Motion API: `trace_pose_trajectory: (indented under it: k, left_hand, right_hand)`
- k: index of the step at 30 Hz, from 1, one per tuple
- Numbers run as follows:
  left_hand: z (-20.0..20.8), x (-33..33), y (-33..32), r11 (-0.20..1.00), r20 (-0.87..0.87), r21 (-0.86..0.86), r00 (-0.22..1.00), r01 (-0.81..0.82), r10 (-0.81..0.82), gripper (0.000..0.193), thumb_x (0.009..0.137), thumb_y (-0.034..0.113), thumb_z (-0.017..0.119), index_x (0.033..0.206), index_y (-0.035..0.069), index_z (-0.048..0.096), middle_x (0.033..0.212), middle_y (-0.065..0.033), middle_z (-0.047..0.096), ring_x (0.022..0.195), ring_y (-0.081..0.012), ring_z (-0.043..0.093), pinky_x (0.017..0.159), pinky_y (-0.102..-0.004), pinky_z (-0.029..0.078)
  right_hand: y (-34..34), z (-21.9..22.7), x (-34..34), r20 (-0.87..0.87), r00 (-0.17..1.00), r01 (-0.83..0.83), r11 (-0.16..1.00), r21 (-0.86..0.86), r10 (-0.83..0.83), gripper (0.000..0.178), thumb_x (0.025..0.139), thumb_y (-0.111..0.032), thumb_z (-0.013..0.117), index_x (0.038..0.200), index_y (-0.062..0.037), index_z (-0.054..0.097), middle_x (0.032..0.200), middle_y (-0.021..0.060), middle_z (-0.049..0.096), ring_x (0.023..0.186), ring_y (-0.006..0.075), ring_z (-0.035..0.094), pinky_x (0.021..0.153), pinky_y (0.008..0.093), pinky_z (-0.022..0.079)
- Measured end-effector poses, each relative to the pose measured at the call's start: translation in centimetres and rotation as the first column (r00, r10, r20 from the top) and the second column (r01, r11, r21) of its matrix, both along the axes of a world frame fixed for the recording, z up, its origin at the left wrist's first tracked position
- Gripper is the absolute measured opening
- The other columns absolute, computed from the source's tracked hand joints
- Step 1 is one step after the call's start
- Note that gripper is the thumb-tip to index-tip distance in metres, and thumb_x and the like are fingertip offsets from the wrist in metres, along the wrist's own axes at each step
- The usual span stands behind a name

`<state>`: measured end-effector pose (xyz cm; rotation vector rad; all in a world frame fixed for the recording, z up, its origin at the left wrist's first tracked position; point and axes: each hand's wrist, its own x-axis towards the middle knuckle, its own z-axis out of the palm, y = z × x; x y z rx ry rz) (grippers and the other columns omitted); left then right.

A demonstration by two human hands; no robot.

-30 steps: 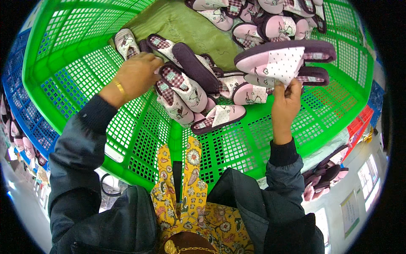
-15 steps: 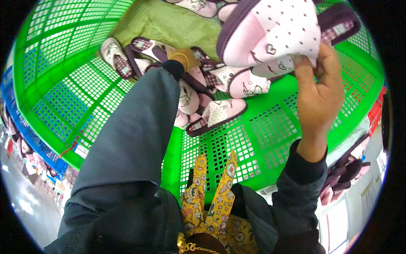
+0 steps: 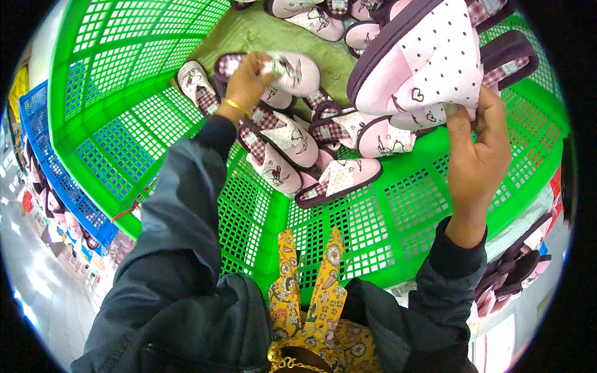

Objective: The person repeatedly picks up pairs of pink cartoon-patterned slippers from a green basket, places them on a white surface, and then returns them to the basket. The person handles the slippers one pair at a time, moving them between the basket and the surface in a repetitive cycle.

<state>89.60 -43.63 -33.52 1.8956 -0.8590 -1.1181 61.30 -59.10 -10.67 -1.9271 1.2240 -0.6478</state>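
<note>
My right hand pinches the edge of a slipper with a white dotted upper, pink toe and dark purple trim. A second slipper shows just under it in the same grip. Over the pile, my left hand grips another slipper near its opening; its checked lining shows on the left and its pink toe points right. Beneath lie several similar loose slippers, some overlapping, inside a large green plastic basket.
Olive-green cloth lies in the basket behind the pile. More slippers rest at its far side. A blue basket stands outside on the left, and dark and pink slippers are stacked outside on the right.
My left hand has come up out of the pile and moved left, lifting a slipper. The right hand keeps its hold on its slippers. The view has shifted slightly.
</note>
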Motion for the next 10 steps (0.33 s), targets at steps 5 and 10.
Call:
trace_pose_trajectory:
  k: [5, 10]
  left_hand:
    - [-6.1, 5.0, -3.9, 0.986, 0.130, 0.052, 0.978, 0.156, -0.161, 0.035, 0.078, 0.018, 0.073, 0.109, 0.010, 0.059, 0.095, -0.0119, 0.066, 0.087, -0.0221, 0.064, 0.078, -0.0323, 0.050]
    - [-9.2, 5.1, -2.6, 0.943, 0.253, 0.185, 0.914, 0.277, -0.318, 0.054, 0.078, 0.022, 0.073, 0.127, 0.016, 0.049, 0.119, -0.0182, 0.061, 0.107, -0.0289, 0.061, 0.090, -0.0374, 0.047]
  right_hand:
    - [-0.1, 0.0, 0.2, -0.003, 0.999, -0.041, 0.999, -0.026, 0.041, 0.021, 0.085, 0.000, 0.063, 0.105, -0.0016, 0.060, 0.086, 0.0008, 0.059, 0.073, 0.0074, 0.053, 0.066, 0.0217, 0.045]
    - [0.3, -0.7, -0.2, -0.041, 0.998, -0.043, 0.999, -0.027, 0.042, 0.021, 0.086, -0.002, 0.063, 0.106, -0.0023, 0.060, 0.087, 0.0008, 0.060, 0.074, 0.0075, 0.053, 0.066, 0.0216, 0.045]
